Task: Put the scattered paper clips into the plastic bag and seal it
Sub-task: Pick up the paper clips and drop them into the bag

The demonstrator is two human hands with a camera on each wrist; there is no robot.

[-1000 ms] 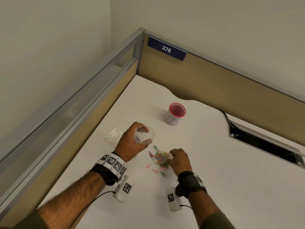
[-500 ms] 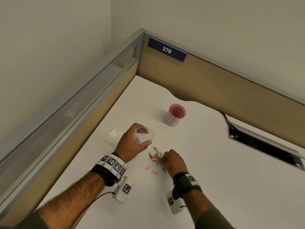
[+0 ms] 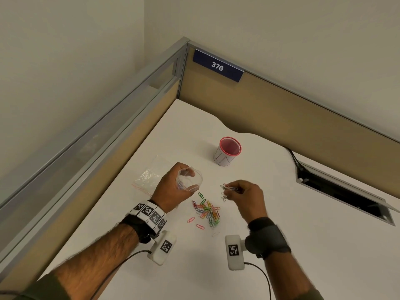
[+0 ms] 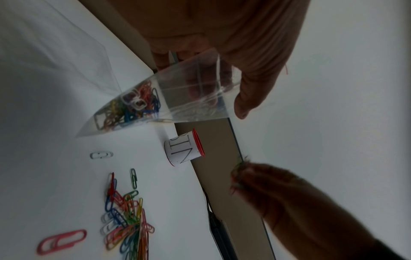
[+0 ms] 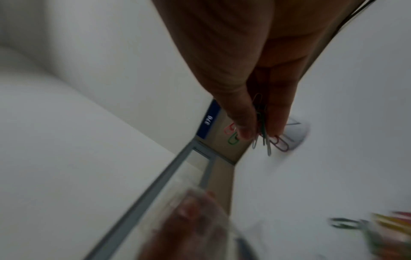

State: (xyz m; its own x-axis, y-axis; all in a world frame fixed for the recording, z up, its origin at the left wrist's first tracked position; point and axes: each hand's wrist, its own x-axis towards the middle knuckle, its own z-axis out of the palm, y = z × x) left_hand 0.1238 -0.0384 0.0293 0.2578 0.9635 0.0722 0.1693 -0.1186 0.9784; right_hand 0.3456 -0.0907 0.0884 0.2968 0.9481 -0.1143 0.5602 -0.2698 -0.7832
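Head camera view: at a white corner desk (image 3: 303, 224), a person's left hand (image 3: 173, 191) grips a small clear plastic bag (image 3: 190, 180) just above the surface, thumb and fingers curled around its rim so the mouth stands open. The right hand (image 3: 246, 198), raised to the right of the bag's mouth, pinches a small bunch of paper clips (image 3: 225, 190) between thumb and fingertips, some dangling below the grip. A pile of coloured paper clips (image 3: 207, 212) lies on the desk between and just below the two hands, with a pink clip (image 3: 191, 219) and another pink clip (image 3: 200, 226) loose at its near-left edge. The left wrist camera shows the bag (image 4: 155, 103) hanging to a point with a clump of mixed-colour clips (image 4: 131, 107) already at its bottom. The right wrist camera, blurred, shows green, white and red clips (image 5: 264, 133) clamped in the right hand's fingertips (image 5: 244, 130). A red-rimmed cup (image 3: 228, 151) wrapped in white paper stands farther back on the desk, well apart from the hands. A second clear bag (image 3: 151, 176) lies flat on the desk behind the left hand. A blue plate (image 3: 217, 66) reading 376 is fixed to the tan partition.
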